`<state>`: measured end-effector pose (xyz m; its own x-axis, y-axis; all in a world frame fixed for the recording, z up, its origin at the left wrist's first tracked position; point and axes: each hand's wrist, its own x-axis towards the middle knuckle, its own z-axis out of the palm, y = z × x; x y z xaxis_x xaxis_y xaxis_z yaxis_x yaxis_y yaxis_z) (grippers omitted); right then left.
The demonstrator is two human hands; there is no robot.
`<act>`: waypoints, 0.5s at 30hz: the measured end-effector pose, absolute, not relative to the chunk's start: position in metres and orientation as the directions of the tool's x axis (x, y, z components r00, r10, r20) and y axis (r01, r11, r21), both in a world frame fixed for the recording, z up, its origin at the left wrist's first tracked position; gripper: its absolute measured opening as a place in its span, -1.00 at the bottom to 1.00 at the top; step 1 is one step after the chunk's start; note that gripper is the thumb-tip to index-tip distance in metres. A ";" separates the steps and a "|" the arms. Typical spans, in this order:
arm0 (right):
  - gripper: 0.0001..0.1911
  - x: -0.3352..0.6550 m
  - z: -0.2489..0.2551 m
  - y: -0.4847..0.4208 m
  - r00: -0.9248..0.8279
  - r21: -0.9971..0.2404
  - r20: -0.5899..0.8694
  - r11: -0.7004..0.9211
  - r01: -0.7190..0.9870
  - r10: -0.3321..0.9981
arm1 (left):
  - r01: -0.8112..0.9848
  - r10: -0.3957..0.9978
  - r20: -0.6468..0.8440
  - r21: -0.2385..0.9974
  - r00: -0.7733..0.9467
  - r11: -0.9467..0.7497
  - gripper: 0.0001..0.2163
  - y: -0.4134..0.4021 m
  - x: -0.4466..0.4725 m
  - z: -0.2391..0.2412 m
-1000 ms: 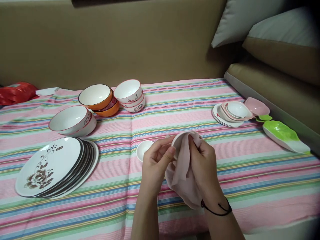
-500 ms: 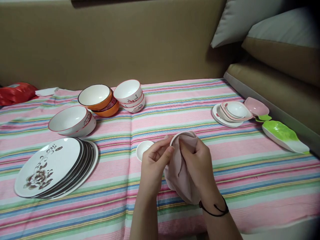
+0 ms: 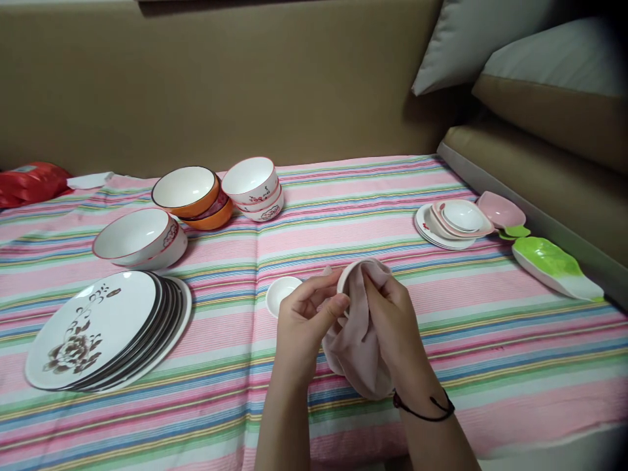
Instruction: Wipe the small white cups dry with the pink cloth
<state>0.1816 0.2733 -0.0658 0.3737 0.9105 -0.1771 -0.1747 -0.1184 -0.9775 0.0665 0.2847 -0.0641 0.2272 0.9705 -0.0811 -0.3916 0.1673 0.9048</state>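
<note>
A small white dish [image 3: 344, 278] is pinched at its rim between the thumb and fingers of my left hand [image 3: 307, 320]. Most of it is hidden behind a pale pink cloth [image 3: 360, 356]. My right hand [image 3: 396, 314] is closed on the cloth, its fingers tucked into the fold pressed against the inside of the dish. The rest of the cloth hangs down between my wrists. Just left of my left hand, another small white dish [image 3: 280, 294] lies on the striped tablecloth [image 3: 235, 340].
Patterned plates [image 3: 98, 333] are stacked at the left. Behind them stand white bowls [image 3: 132, 239], orange-sided bowls [image 3: 189, 190] and red-rimmed bowls [image 3: 252, 183]. Small plates [image 3: 426, 229], a pink dish [image 3: 500, 209] and a green leaf-shaped dish [image 3: 549, 261] lie at the right, beside cushions [image 3: 554, 78].
My right hand has shifted slightly right with the cloth. More of the dish's white rim shows now. My left hand stays nearly in place.
</note>
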 end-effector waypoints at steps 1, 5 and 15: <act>-0.64 0.181 -0.065 0.273 0.373 -0.978 -0.176 -0.119 -0.171 0.911 | -0.391 0.971 -0.081 0.906 0.224 0.165 -0.79 0.284 0.066 -0.064; -0.61 0.182 -0.062 0.273 0.336 -0.980 -0.186 -0.152 -0.125 0.923 | -0.385 0.980 -0.085 0.911 0.178 0.149 -0.77 0.285 0.065 -0.064; -0.78 0.189 -0.063 0.271 0.205 -0.998 -0.039 -0.049 0.047 0.978 | -0.371 0.984 -0.142 0.912 0.112 0.174 -0.73 0.289 0.062 -0.067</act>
<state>0.1891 0.2710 -0.0633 0.2051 0.9780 -0.0386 0.0466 -0.0492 -0.9977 0.0618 0.2887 -0.0666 0.1121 0.9835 -0.1419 -0.3708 0.1738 0.9123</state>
